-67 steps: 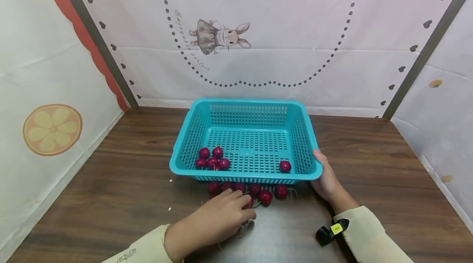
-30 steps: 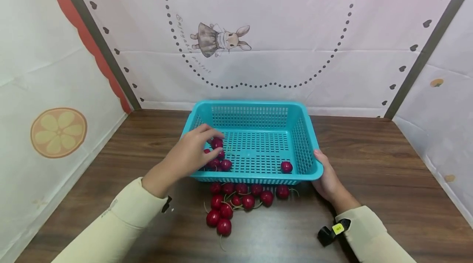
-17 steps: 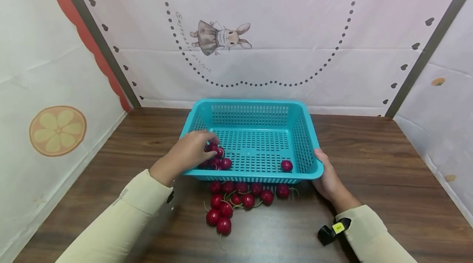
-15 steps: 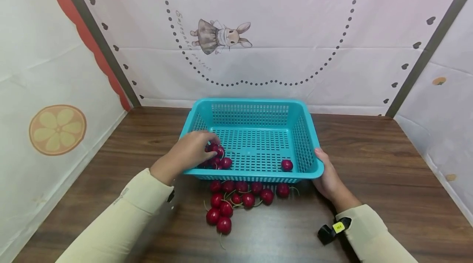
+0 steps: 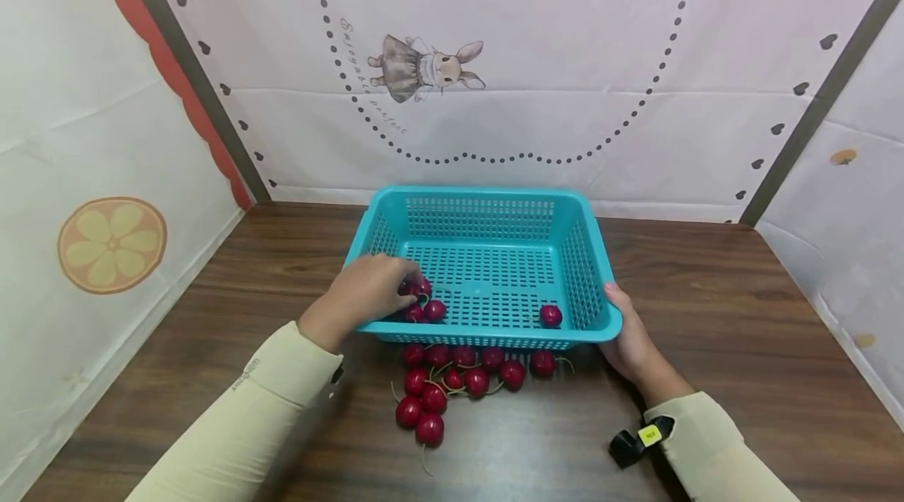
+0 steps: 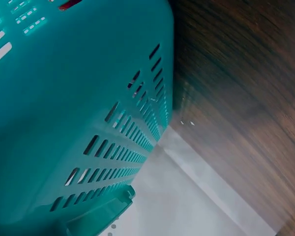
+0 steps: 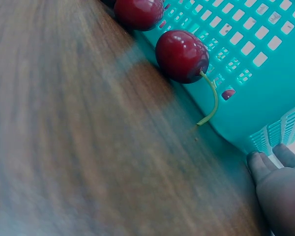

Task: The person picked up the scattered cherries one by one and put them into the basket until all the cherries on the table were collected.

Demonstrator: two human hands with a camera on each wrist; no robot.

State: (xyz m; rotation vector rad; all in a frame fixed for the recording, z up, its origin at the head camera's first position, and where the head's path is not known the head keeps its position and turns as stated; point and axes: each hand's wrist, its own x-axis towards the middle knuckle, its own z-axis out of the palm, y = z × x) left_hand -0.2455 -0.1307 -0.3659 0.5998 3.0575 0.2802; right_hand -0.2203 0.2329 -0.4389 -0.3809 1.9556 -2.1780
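Note:
A turquoise plastic basket (image 5: 487, 336) with slotted walls stands on the wooden table. Inside its near left corner, my left hand (image 5: 367, 290) has thumb and fingers bent round a dark red cherry (image 5: 407, 289); its fingertips are partly hidden. More cherries lie against that hand, among them one cherry (image 5: 434, 311) just right of the thumb. Another cherry (image 5: 550, 316) sits apart on the basket floor at right. My right hand (image 5: 628, 337) grips the basket's near right corner, thumb on the rim, and its fingers (image 7: 258, 164) show along the outer wall.
Several stemmed cherries (image 5: 429, 430) lie on the table (image 5: 537, 439) before the basket, some close against its front wall. A printed white cloth (image 5: 565, 31) rises behind the table and on both sides. Small white specks (image 6: 187, 122) dot the wood left of the basket.
My left hand has gone from the cherries on the table into the basket's left side, bringing a cherry, then lowered and shifted slightly right. My right hand has kept its hold on the corner.

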